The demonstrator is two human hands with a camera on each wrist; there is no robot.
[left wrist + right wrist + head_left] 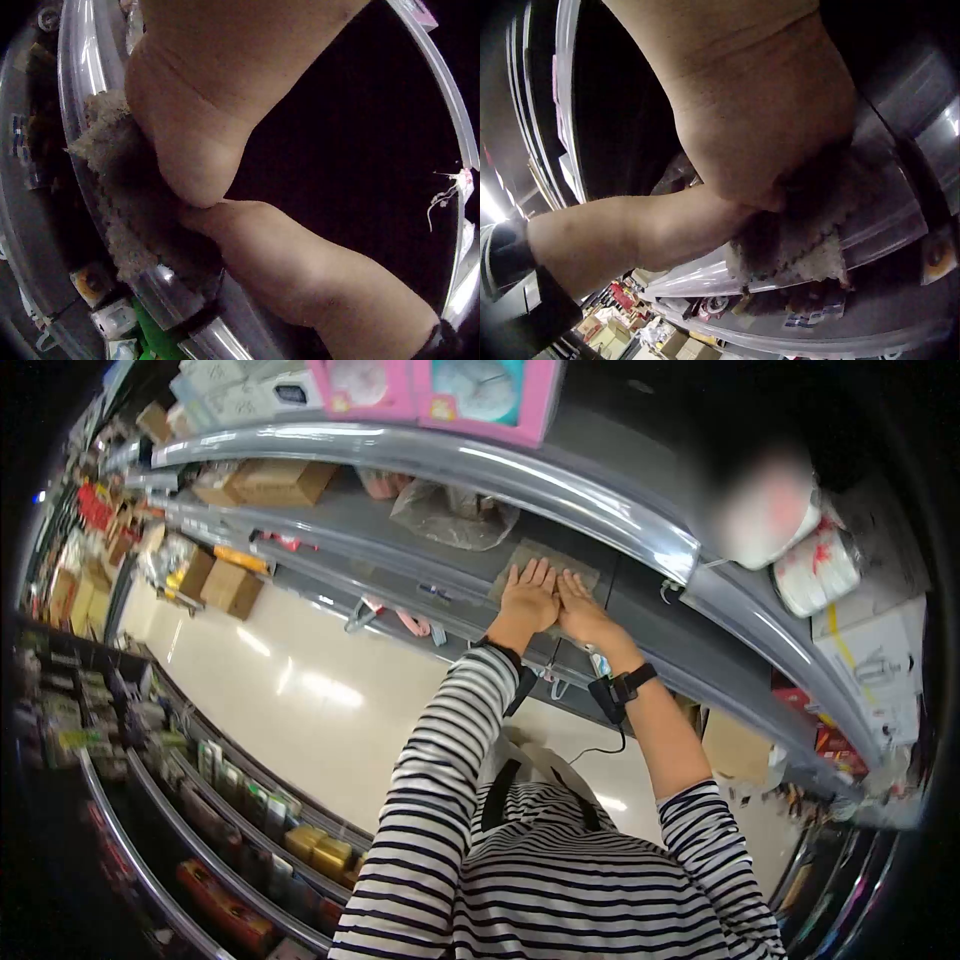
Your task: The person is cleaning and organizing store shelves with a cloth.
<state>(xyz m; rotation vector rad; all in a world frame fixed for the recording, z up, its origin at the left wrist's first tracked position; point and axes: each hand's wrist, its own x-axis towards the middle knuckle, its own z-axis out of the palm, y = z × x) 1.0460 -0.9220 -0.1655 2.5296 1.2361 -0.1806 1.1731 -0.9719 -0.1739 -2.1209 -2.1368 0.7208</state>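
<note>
In the head view a grey-brown cloth (588, 569) lies on the dark shelf near its front edge. My left hand (530, 598) and my right hand (585, 612) rest on it side by side, fingers straight and pointing away from me. The left wrist view shows the cloth (124, 225) with its ragged edge over the clear shelf strip, and my left hand (199, 150) pressing on it. In the right wrist view the cloth (810, 255) spreads under my right hand (765, 127); the fingertips are hidden there.
A plastic-wrapped item (455, 515) and cardboard boxes (270, 482) sit left on the same shelf. Above runs another shelf's clear front strip (430, 450), with pink boxes (485, 395) and white rolls (815, 570). A metal hook (668, 590) hangs under that strip.
</note>
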